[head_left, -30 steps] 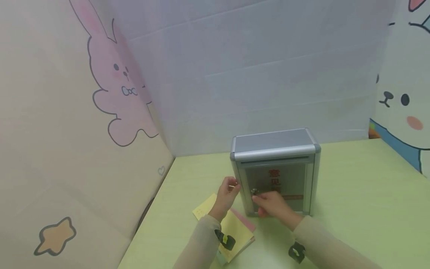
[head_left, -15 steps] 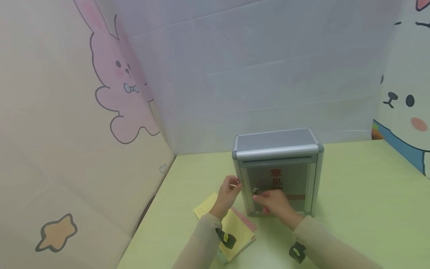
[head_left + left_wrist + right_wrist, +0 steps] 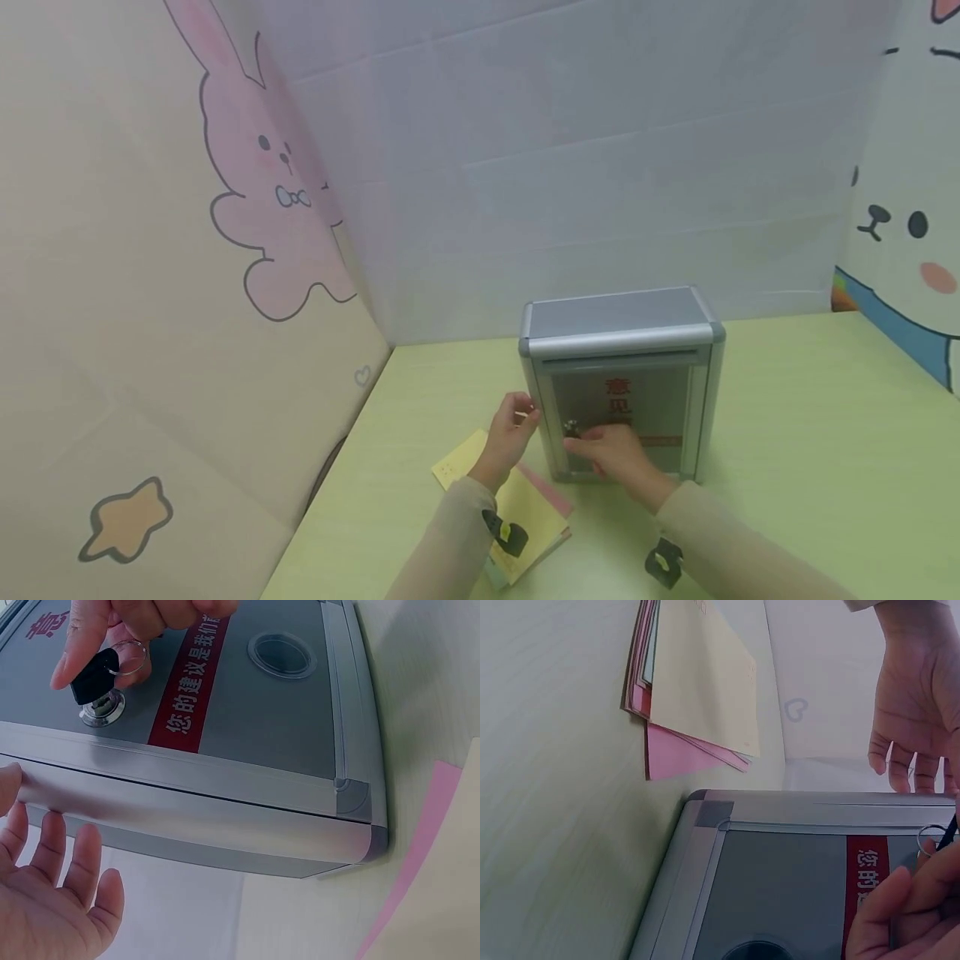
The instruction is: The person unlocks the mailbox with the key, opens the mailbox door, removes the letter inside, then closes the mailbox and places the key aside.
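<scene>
A grey metal suggestion box (image 3: 618,317) with silver edges and red lettering stands on the table. In the left wrist view, a black-headed key (image 3: 96,675) with a metal ring sits in the round lock (image 3: 103,709) on the box's front. My right hand (image 3: 617,456) pinches the key head between thumb and fingers. Against the box's left side rests my left hand (image 3: 508,437). Its fingers are loosely bent along the side panel and its thumb lies at the front edge. The inside of the box is hidden behind the closed front door.
A pile of yellow, pink and green paper envelopes (image 3: 534,517) lies on the table left of the box, partly under my left forearm. The pale green table (image 3: 810,433) meets a cloth wall (image 3: 600,167) behind the box.
The right hand has shifted slightly at the lock and the key's head looks turned a little. The left hand stays against the box. The head view has shifted slightly.
</scene>
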`<state>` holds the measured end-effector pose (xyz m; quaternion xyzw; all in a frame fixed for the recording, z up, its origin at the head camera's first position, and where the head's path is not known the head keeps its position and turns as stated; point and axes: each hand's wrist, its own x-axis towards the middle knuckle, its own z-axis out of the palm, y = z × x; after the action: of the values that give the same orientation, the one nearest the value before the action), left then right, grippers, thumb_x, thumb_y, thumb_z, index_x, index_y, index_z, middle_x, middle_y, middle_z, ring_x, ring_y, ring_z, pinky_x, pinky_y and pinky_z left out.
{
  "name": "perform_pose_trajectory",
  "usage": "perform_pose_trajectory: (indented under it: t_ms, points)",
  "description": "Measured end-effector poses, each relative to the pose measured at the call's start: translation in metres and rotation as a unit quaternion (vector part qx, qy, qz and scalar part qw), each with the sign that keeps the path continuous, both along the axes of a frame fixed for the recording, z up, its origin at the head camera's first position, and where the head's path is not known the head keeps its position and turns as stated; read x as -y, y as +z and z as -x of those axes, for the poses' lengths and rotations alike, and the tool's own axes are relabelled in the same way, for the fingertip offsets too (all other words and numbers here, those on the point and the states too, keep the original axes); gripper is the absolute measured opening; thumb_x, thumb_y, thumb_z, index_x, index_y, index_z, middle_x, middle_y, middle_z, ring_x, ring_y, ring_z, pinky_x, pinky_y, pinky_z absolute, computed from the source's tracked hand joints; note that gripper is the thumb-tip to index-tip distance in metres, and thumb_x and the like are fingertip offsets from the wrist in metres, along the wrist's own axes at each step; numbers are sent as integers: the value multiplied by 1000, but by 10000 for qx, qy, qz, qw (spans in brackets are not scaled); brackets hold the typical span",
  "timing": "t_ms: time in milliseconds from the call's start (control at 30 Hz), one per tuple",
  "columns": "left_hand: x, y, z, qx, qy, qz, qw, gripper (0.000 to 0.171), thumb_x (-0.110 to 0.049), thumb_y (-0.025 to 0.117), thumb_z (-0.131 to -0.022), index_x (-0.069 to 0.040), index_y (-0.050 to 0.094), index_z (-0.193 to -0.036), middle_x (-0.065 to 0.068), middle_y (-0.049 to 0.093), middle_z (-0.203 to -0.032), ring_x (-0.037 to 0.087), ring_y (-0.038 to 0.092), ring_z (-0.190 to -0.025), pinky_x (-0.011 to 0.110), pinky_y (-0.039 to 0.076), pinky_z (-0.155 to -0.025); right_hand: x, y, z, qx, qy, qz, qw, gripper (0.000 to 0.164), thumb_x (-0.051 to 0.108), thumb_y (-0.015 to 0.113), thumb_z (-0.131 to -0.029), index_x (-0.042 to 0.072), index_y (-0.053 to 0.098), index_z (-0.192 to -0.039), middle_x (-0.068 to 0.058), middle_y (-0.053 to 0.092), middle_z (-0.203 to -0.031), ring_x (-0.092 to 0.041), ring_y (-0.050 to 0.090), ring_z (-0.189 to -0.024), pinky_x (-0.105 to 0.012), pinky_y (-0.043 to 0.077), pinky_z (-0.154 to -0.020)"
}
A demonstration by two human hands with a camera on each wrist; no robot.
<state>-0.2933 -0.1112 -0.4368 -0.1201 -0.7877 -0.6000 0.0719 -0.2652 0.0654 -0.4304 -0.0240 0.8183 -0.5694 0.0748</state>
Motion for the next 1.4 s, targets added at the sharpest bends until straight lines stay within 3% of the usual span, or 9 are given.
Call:
perform_pose_trajectory:
  t_ms: [133, 267, 367, 467, 633, 800, 1100, 1400]
  points:
    - [0, 0, 0, -41, -66, 38, 10000, 14, -4, 54, -95, 3, 49, -106, 12, 54, -101, 14, 50, -85, 27, 44, -75, 1, 0, 1, -56, -89, -141, 9998, 59, 28, 72, -85, -16, 55, -120, 0, 44, -52, -10, 37, -47, -27, 41, -55]
    - [0, 2, -1, -5, -65, 59, 10000, 12, -2, 53, -95, 4, 48, -105, 12, 54, -101, 14, 49, -85, 28, 44, -75, 1, 3, 0, -454, -102, -718, 9963, 58, 31, 75, -83, -15, 60, -113, -10, 63, -70, -13, 53, -56, -31, 49, -57]
    - [0, 2, -1, -20, -39, 67, 10000, 12, -1, 53, -95, 3, 48, -104, 11, 54, -100, 14, 49, -84, 28, 43, -75, 0, 7, -2, -851, -56, -1298, 9879, 54, 34, 76, -81, -12, 64, -106, -17, 70, -88, -17, 62, -66, -36, 54, -63]
    - [1, -1, 1, -55, -32, 46, 10000, 13, -3, 54, -95, 3, 48, -104, 12, 55, -100, 14, 50, -84, 28, 44, -74, 1, 9, -3, -1134, -24, -1773, 9776, 46, 36, 76, -81, -6, 68, -99, -16, 71, -91, -16, 62, -67, -34, 53, -59]
    - [1, -2, -1, -9, -49, 76, 10000, 14, -5, 55, -95, 2, 49, -105, 11, 54, -100, 15, 51, -85, 28, 44, -75, 1, 11, -6, -1630, 52, -2398, 9570, 39, 38, 75, -81, 0, 71, -91, -6, 69, -77, -11, 54, -57, -26, 46, -49]
    - [2, -1, -1, -25, -121, 91, 9999, 15, -5, 55, -95, 2, 49, -106, 12, 54, -101, 15, 50, -86, 27, 44, -76, 1, 11, -7, -2110, 64, -2776, 9372, 32, 38, 74, -82, 7, 69, -76, 4, 52, -55, -8, 42, -48, -23, 36, -42]
    - [2, 1, 1, -18, -147, 96, 9998, 14, -5, 55, -95, 2, 49, -106, 11, 55, -102, 15, 49, -86, 28, 43, -76, 0, 14, -12, -2573, 59, -3290, 9086, 32, 40, 74, -82, 9, 70, -77, 7, 37, -48, -6, 32, -45, -18, 24, -40]
    - [3, 3, -3, -6, -158, 120, 9998, 15, -6, 55, -96, 1, 48, -107, 12, 55, -103, 18, 51, -89, 30, 43, -76, 1, 14, -15, -2676, 70, -3421, 9007, 32, 40, 73, -83, 8, 74, -85, 8, 35, -48, -6, 31, -45, -18, 22, -40]
